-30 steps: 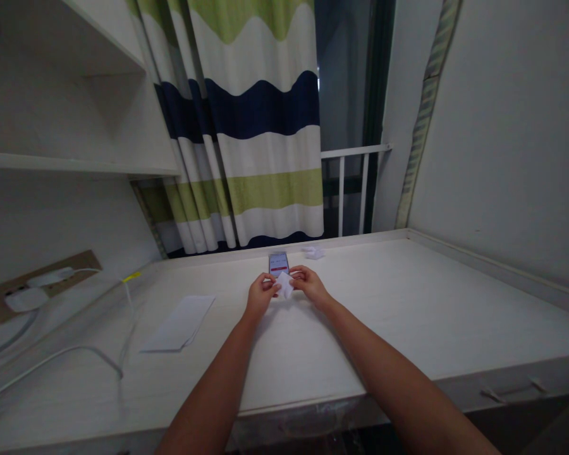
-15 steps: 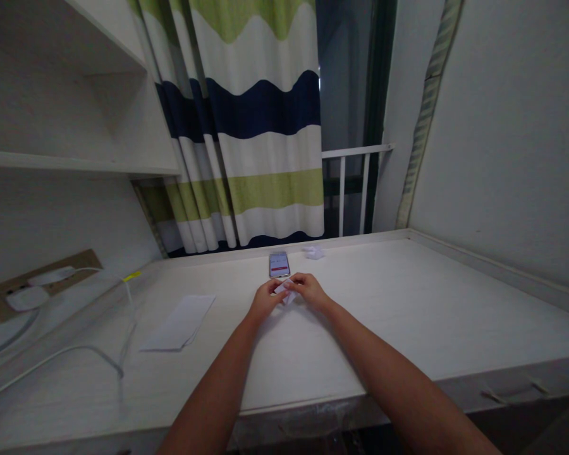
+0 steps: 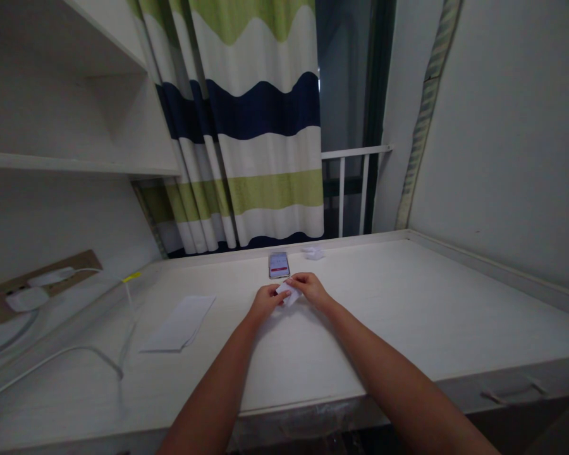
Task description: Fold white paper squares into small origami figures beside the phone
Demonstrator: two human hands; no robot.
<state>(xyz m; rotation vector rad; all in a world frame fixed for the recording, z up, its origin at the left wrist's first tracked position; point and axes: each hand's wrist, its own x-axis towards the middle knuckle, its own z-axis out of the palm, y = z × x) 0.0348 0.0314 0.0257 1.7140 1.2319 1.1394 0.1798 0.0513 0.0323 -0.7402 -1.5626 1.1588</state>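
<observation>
A small folded piece of white paper [image 3: 289, 293] is held between my two hands, just above the white desk [image 3: 308, 360]. My left hand [image 3: 265, 301] pinches its left side with the thumb on top. From the right, my right hand [image 3: 310, 289] grips its upper edge, fingers closed. Part of the paper is hidden behind the fingers. Right behind my hands lies a phone [image 3: 279, 265] with its screen lit.
White folded paper pieces [image 3: 313, 253] lie at the desk's back edge. A stack of white sheets [image 3: 179, 323] rests to the left. White cables [image 3: 90, 347] run from a wall socket [image 3: 42, 284] on the left. A striped curtain [image 3: 270, 151] hangs behind the desk.
My left thumb has shifted slightly on the paper, and more of the paper's white face shows between my hands. Both arms stay nearly in place.
</observation>
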